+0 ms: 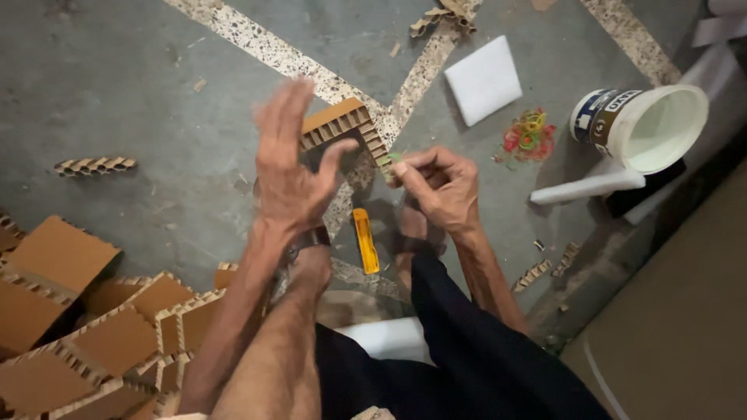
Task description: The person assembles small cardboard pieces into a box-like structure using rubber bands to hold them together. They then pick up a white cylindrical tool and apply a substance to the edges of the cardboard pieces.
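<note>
A pile of cardboard pieces (85,327) is lying on the floor (140,93) at the lower left edge. The left hand (289,167) is hovering with fingers spread wide, holding nothing, just in front of a cardboard corner piece (346,128). Below it an orange utility knife (365,239) is lying on the floor. The right hand (440,187) is pinching the corner piece's right end with curled fingers. Further right, a white foam square (482,79), coloured rubber bands (529,134) and a tipped white bucket (650,124) are resting on the floor.
</note>
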